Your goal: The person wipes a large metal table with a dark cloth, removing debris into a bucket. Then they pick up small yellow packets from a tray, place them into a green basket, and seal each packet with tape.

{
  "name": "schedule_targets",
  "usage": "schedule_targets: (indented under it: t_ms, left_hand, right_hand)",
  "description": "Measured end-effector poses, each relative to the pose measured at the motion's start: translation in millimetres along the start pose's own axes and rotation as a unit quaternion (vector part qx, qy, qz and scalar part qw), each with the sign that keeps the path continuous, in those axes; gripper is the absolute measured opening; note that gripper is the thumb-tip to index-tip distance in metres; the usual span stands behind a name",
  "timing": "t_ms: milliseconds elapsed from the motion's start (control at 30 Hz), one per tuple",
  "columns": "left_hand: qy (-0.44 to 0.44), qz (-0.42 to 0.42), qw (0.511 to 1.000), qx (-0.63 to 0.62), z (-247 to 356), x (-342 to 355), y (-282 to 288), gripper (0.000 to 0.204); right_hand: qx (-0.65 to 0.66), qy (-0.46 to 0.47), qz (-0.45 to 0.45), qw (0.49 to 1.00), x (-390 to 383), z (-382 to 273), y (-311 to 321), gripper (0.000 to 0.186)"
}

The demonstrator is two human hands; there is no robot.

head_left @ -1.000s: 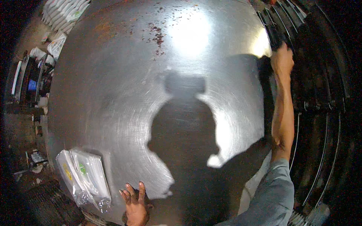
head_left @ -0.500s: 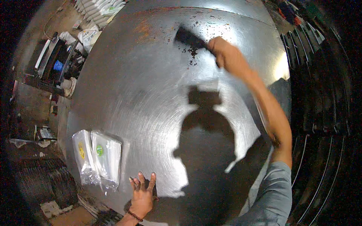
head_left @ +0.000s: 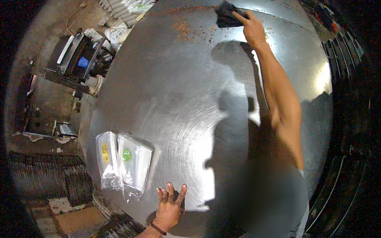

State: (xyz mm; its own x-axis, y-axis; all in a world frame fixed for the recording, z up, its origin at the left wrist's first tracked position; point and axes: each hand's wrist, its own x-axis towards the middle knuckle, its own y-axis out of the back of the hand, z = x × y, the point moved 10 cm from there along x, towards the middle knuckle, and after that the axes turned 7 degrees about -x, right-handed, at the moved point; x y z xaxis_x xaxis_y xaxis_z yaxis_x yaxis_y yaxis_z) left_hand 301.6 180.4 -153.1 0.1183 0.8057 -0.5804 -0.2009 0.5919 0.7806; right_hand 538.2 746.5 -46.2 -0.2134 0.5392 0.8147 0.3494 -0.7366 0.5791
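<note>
My right hand (head_left: 254,29) is stretched out to the far side of a metal table (head_left: 170,91), its fingers wrapped around the handle of a black hand brush (head_left: 229,16). The brush's broad dark head rests among brown crumbs (head_left: 208,35) and reddish-orange dust (head_left: 181,28). Near the table's front edge my left hand (head_left: 168,210) lies with fingers spread on the metal, a dark bead bracelet at its wrist. To the left of that hand are two packs of clear plastic bags, one with a yellow mark (head_left: 106,158) and one with a green mark (head_left: 135,162).
Stacked white sacks (head_left: 126,8) stand beyond the table's far left corner. A dark machine with a blue item (head_left: 83,62) is on the left. Black racks (head_left: 344,55) line the right side. A blurred round patch hides part of the lower right.
My right hand has pushed the brush away from me toward the table's far edge, and my arm is straighter. My left hand stays on the table. The whole view has shifted a little.
</note>
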Motion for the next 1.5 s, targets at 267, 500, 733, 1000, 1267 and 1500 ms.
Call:
schedule_targets:
  t_ms: [267,500,733,1000,1267,1500]
  left_hand:
    - [0.009,0.026,1.0,0.014,-2.6,-9.7,-7.8,0.109]
    - [-0.021,0.075,0.994,0.078,-7.1,2.0,-6.6,0.121]
    - [-0.096,0.115,0.985,0.09,-7.7,35.3,-8.1,0.129]
    - [-0.284,0.402,0.87,0.033,77.5,-102.5,13.2,0.052]
    - [-0.499,0.148,0.809,-0.272,326.4,-281.0,-173.9,0.045]
    - [-0.424,-0.05,0.902,-0.057,569.8,-331.3,-377.5,0.042]
  right_hand:
    - [0.206,0.151,-0.127,0.958,-126.4,-102.9,169.6,0.05]
    - [0.338,-0.244,-0.196,0.887,-189.1,-44.7,175.0,0.035]
    - [0.236,-0.263,-0.027,0.935,-273.2,-98.6,453.4,0.058]
    - [0.191,-0.774,0.019,0.603,-800.0,-170.9,830.3,0.053]
    - [-0.285,-0.916,-0.087,0.267,-1209.1,-396.5,1227.8,0.025]
    - [-0.154,-0.927,0.304,0.157,-1241.6,-335.0,1291.6,0.042]
